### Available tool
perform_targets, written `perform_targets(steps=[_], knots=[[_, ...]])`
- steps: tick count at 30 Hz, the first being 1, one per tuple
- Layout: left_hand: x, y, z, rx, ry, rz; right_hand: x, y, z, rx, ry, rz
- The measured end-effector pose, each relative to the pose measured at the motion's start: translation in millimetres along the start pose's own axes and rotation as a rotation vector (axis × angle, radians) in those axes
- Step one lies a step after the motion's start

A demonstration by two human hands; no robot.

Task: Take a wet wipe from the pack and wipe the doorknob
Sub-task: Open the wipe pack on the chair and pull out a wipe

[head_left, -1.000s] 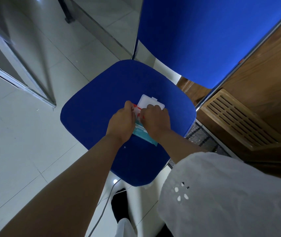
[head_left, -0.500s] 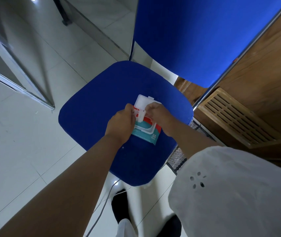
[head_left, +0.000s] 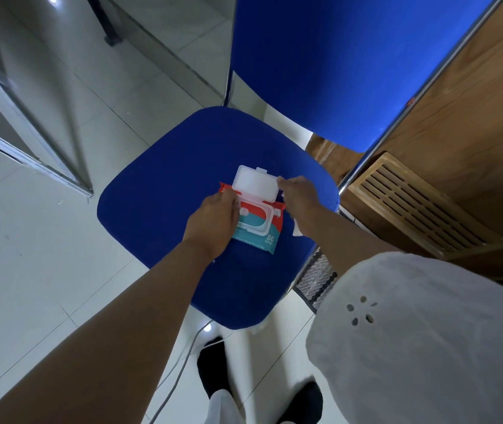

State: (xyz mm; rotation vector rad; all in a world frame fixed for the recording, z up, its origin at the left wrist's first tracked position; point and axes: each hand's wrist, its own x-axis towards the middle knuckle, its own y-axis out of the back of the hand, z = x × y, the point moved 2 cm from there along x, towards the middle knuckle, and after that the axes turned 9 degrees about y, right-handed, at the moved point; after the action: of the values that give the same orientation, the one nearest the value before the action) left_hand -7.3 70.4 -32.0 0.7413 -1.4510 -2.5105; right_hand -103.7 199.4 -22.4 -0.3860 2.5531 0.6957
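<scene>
Fingers (head_left: 287, 183) of the right hand (head_left: 299, 197) pinch a wet wipe (head_left: 296, 231), now drawn clear of the pack (head_left: 257, 237). The left hand (head_left: 213, 221) grips the pack on the chair seat (head_left: 158, 194), its lid (head_left: 254, 182) open. Wiping comes next; no doorknob is in view.

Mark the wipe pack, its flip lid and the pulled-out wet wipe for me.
wipe pack (head_left: 257, 232): head view, on its printed front below the dispenser opening.
flip lid (head_left: 254, 183): head view, middle of the opened white flap.
wet wipe (head_left: 296, 230): head view, its loose white lower end.
</scene>
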Motion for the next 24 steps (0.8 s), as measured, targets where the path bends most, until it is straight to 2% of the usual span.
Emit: perform_targets(steps=[4,6,8,11,14,15,17,20,22,24], knots=[[-2,-5,-1,0.168,-0.103,-0.040,-6,-6,7,0.002,-0.110,-0.150],[-2,-8,-2,0.289,-0.149,-0.053,-10,-7,5,0.033,-0.139,-0.169],[-2,-8,-2,0.301,-0.145,-0.031,-12,-5,3,0.078,-0.145,-0.154],[-4,-5,0,0.207,-0.106,0.109,-11,-1,3,0.170,-0.091,-0.063],[-8,2,-2,0.065,-0.067,0.331,-11,2,6,0.001,0.014,-0.113],[-9,5,-2,0.029,-0.069,0.345,-11,2,7,-0.075,0.045,-0.152],[-10,4,-2,0.066,-0.141,0.257,-14,2,10,-0.211,0.071,-0.240],[-14,-3,-8,0.259,-0.292,0.076,-21,-3,15,-0.324,0.092,-0.344],[-18,-11,-17,0.395,-0.330,0.006,-26,-4,13,-0.373,0.109,-0.396],[-20,-13,-22,0.433,-0.311,-0.022,-30,-5,10,-0.424,0.107,-0.440]])
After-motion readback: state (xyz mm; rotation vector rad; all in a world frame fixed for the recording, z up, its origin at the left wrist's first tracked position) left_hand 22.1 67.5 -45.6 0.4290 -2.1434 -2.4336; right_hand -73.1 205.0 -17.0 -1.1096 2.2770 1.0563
